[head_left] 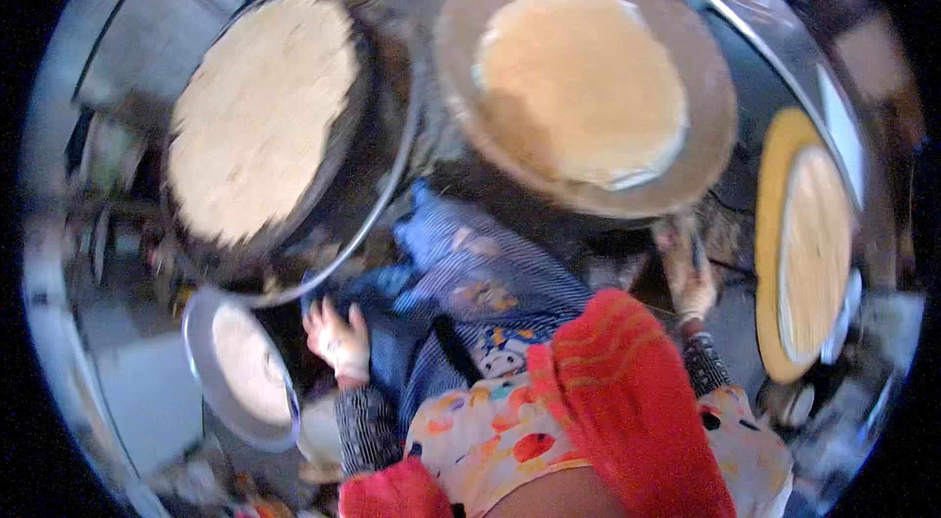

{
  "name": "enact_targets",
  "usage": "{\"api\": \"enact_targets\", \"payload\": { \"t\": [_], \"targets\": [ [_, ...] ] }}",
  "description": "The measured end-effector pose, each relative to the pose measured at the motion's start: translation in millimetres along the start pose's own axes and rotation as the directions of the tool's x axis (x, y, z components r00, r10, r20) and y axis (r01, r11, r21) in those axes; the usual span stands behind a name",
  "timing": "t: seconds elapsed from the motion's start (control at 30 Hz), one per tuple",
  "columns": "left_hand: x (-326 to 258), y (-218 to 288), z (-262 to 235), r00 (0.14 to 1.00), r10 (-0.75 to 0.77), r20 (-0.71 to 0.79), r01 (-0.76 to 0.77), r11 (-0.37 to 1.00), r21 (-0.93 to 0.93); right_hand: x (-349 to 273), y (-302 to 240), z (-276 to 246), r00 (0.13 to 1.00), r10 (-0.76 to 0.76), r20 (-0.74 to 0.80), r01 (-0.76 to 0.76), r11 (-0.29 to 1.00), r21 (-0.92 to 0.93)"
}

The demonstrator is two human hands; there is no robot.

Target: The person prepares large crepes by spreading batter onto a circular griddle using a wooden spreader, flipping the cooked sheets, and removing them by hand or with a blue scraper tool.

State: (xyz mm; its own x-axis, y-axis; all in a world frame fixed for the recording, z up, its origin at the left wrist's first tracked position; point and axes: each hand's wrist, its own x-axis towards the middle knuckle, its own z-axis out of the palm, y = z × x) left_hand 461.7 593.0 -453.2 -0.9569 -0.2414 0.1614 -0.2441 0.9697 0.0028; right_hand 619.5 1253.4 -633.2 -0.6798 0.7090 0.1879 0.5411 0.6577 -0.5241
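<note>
My left hand (338, 340) hangs with its fingers spread, holding nothing, beside a metal bowl (199, 361) of pale batter (250, 361). My right hand (691, 278) reaches toward the underside of a wide brown pan (711, 116). Its fingers are smeared, and whether they hold anything is unclear. In that pan lies a large round golden flatbread (583, 77) with paler, lifted edges. On the left, a dark round griddle (338, 150) carries a pale flatbread (265, 116) with a ragged rim that nearly covers it.
A metal ring (402, 165) curves around the griddle's right side. To the right, a yellow round tray (774, 224) bears a pale flatbread stack or disc (816, 253). Blue striped cloth (490, 263) covers my lap, and a red cloth (627, 391) hangs over my front.
</note>
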Motion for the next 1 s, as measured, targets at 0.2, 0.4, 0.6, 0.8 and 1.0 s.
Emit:
{"api": "enact_targets", "payload": {
  "t": [0.2,0.4,0.6,0.8,1.0],
  "targets": [
    [19,-25,2,0.975,0.039,-0.219,-0.071,0.988,-0.138,33,-41,44,0.965,-0.085,0.248,0.218,0.788,-0.576],
    [46,-97,-32,0.953,-0.019,-0.303,-0.002,0.998,-0.066,44,-112,34,0.896,-0.087,0.436,0.156,0.980,-0.125],
    [97,-156,-30,0.983,-0.035,-0.182,0.059,0.990,0.131,2,-409,58,0.585,-0.717,0.379,0.561,0.695,0.449],
    [99,-131,17,0.989,0.136,-0.054,-0.143,0.978,-0.150,-56,-686,96,-0.030,-0.996,0.079,0.934,0.000,0.358],
    [97,-71,15,0.988,0.156,0.015,-0.149,0.964,-0.218,-50,-744,162,-0.265,-0.922,0.281,0.963,-0.238,0.127]
  ]
}}
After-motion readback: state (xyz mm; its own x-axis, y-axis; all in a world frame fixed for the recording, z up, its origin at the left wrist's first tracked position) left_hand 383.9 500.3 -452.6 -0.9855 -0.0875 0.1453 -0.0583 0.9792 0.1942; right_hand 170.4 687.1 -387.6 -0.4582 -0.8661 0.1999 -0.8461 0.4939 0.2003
